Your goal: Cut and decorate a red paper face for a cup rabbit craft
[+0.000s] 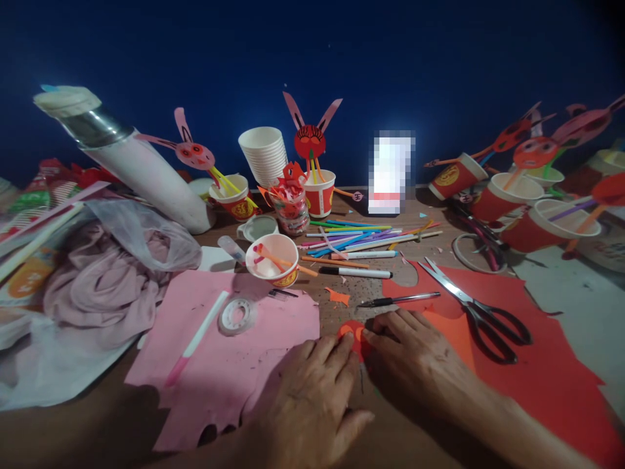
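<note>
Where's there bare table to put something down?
Bare wood shows at front left, between the plastic bag and pink sheet; a shadowed patch lies between the left hand and right forearm. Beyond, it's crowded: straws, a pen, a paper cup.

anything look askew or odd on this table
The tall white bottle leans steeply leftward, though the lens may exaggerate that. An orange scrap lies loose near the black pen, looking like stray litter, and the scissors lie slightly open rather than closed on the red sheet.
</note>
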Demonstrator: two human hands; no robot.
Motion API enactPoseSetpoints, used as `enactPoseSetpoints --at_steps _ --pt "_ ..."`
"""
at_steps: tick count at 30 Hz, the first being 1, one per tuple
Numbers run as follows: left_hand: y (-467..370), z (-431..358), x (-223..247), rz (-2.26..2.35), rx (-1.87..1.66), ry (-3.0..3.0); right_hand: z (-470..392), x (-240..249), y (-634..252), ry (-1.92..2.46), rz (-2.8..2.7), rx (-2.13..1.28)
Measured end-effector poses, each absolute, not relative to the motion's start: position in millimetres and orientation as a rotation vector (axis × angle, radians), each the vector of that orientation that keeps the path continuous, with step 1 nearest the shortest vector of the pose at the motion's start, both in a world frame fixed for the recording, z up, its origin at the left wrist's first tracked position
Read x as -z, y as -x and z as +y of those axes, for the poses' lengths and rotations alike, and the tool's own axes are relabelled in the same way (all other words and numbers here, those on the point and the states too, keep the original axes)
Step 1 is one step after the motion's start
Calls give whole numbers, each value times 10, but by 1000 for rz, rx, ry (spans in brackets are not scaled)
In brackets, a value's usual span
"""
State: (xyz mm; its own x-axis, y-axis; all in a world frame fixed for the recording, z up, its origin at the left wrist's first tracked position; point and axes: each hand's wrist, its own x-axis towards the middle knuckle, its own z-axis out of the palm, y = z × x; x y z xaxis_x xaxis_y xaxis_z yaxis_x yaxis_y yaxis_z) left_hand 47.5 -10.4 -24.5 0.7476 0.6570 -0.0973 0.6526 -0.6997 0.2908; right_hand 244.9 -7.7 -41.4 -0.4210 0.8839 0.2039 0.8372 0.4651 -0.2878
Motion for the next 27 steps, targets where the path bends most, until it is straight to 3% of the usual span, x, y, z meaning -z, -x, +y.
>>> enactPoseSetpoints --at_steps 27 --pt "-508 -32 286 954 33 -2747 -82 415 -2468 1396 -2419 -159"
